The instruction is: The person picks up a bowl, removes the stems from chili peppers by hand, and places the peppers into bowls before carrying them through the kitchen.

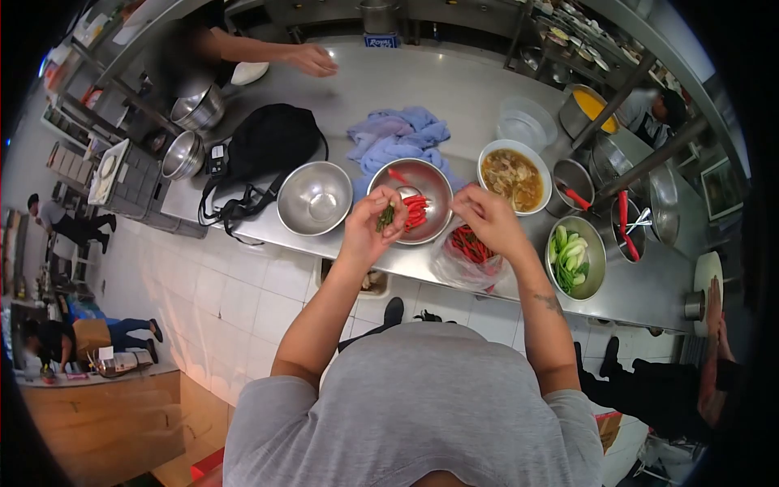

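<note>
A steel counter point(454, 81) stretches across the view, with a black backpack point(276, 146) lying toward its left end and a rumpled blue cloth point(402, 134) farther in, near the middle. On the near side of that cloth sits a round metal bowl point(439, 185), and just right of it, at the counter's front edge, a clear plastic bag point(459, 274) stuffed with red chillies point(472, 245). The left hand point(367, 227) is over the bowl's left side, its fingers curled around a small bunch of green stems point(385, 217). The right hand point(490, 214) hangs over the gap between bowl and bag, fingertips drawn together; whether anything is pinched there I cannot tell. Inside the bowl, a smaller heap of loose chillies point(416, 213) lies just right of the left hand's fingers, between both hands.
</note>
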A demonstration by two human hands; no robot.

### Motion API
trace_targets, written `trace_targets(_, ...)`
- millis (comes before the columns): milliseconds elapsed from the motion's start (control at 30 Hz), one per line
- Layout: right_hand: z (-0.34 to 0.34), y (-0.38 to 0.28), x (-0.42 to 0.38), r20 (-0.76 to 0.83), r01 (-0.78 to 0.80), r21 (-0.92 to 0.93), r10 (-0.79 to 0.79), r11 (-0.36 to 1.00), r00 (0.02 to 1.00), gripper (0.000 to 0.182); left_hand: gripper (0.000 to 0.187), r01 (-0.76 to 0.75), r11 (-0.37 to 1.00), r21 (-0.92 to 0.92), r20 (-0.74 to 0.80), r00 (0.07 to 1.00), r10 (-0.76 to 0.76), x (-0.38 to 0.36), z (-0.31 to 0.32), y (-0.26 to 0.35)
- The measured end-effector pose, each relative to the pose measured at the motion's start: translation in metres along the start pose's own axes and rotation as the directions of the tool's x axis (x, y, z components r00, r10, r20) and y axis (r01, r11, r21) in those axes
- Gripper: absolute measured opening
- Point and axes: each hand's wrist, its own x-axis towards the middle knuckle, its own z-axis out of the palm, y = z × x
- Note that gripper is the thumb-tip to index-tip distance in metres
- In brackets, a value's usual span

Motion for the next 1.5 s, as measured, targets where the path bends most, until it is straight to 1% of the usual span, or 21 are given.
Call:
trace_targets(100,0.004,0.035,-0.025,0.154,-0.191,-0.329,0.252,0.925,0.955,0.021,0.024,0.100,0.988,0.118,-0.150,0.985,-0.081,-0.005,-0.001,-0.013)
trace_targets(133,0.017,0.047,-0.032,0.089,-0.188,-0.365,0.235,0.912,0.968,0.020,0.025,0.149,0.976,0.159,-0.211,0.971,-0.114,-0.004,0.001,-0.019)
trace_targets(233,0.042,0.073,-0.038,-0.079,-0.149,-0.427,0.127,0.892,0.989,0.018,0.020,0.276,0.938,0.209,-0.268,0.939,-0.216,-0.002,0.010,-0.039)
trace_targets(267,0.043,0.075,-0.037,-0.110,-0.110,-0.422,0.069,0.900,0.992,0.017,0.018,0.293,0.933,0.207,-0.176,0.950,-0.259,-0.002,0.012,-0.042)
trace_targets(300,0.043,0.077,-0.038,-0.139,-0.071,-0.417,0.014,0.906,0.990,0.017,0.018,0.320,0.934,0.159,-0.151,0.943,-0.297,-0.001,0.014,-0.047)
trace_targets(333,0.042,0.078,-0.039,-0.138,-0.135,-0.230,0.105,0.964,0.985,0.016,0.017,0.350,0.930,0.112,-0.124,0.934,-0.336,0.000,0.017,-0.051)
trace_targets(400,0.031,0.075,-0.041,-0.090,-0.260,0.155,0.276,0.953,0.957,0.015,0.016,0.395,0.918,0.030,-0.016,0.919,-0.395,0.003,0.018,-0.056)
trace_targets(433,0.026,0.070,-0.043,-0.056,-0.295,0.340,0.333,0.893,0.941,0.015,0.015,0.391,0.918,0.063,-0.041,0.920,-0.389,0.003,0.020,-0.059)
trace_targets(500,0.018,0.059,-0.049,0.043,-0.338,0.661,0.416,0.670,0.909,0.013,0.013,0.381,0.915,0.131,-0.091,0.924,-0.371,0.003,0.029,-0.067)
trace_targets(600,0.027,0.046,-0.052,-0.041,-0.172,0.798,0.336,0.578,0.941,0.013,0.010,0.339,0.872,0.352,-0.114,0.941,-0.320,0.005,0.040,-0.077)
trace_targets(633,0.033,0.041,-0.052,-0.051,-0.153,0.830,0.346,0.536,0.937,0.013,0.010,0.229,0.842,0.489,-0.080,0.973,-0.218,0.006,0.041,-0.085)
trace_targets(700,0.040,0.035,-0.053,-0.074,-0.107,0.887,0.367,0.448,0.927,0.014,0.011,-0.006,0.696,0.718,0.037,0.999,-0.029,0.009,0.043,-0.094)
trace_targets(800,0.035,0.040,-0.062,0.130,-0.229,0.936,0.339,0.268,0.932,0.014,0.010,-0.318,0.274,0.908,0.286,0.946,0.151,0.001,0.052,-0.078)
trace_targets(900,0.037,0.042,-0.073,0.291,-0.356,0.926,0.360,0.128,0.886,0.013,0.011,-0.482,-0.040,0.875,0.483,0.875,0.021,-0.004,0.045,-0.068)
trace_targets(1000,0.043,0.051,-0.087,0.417,-0.417,0.908,0.198,-0.041,0.887,0.013,0.014,-0.527,-0.182,0.830,0.506,0.850,-0.150,-0.013,0.049,-0.058)
trace_targets(1100,0.038,0.039,-0.100,0.500,-0.495,0.865,0.228,-0.082,0.836,0.019,0.015,-0.616,-0.230,0.753,0.583,0.787,-0.200,-0.015,0.052,-0.045)
trace_targets(1200,0.026,0.043,-0.106,0.306,-0.304,0.951,0.304,-0.052,0.902,0.010,0.015,-0.420,-0.356,0.835,0.439,0.898,-0.030,0.009,0.031,-0.033)
trace_targets(1300,0.005,0.053,-0.108,0.103,-0.163,0.979,0.391,0.122,0.915,0.008,0.016,-0.186,-0.539,0.822,0.232,0.973,0.018,0.025,0.033,-0.016)
trace_targets(1333,0.001,0.062,-0.110,0.097,-0.156,0.976,0.342,0.151,0.935,0.009,0.018,-0.212,-0.488,0.847,0.262,0.965,0.034,0.025,0.039,-0.018)
trace_targets(1433,-0.005,0.060,-0.111,0.078,-0.194,0.948,0.404,0.254,0.912,0.009,0.017,-0.390,-0.436,0.811,0.398,0.914,-0.078,0.028,0.043,-0.059)
trace_targets(1500,-0.003,0.052,-0.107,0.030,-0.165,0.945,0.429,0.282,0.903,0.010,0.014,-0.414,-0.411,0.812,0.359,0.910,-0.206,0.032,0.052,-0.092)
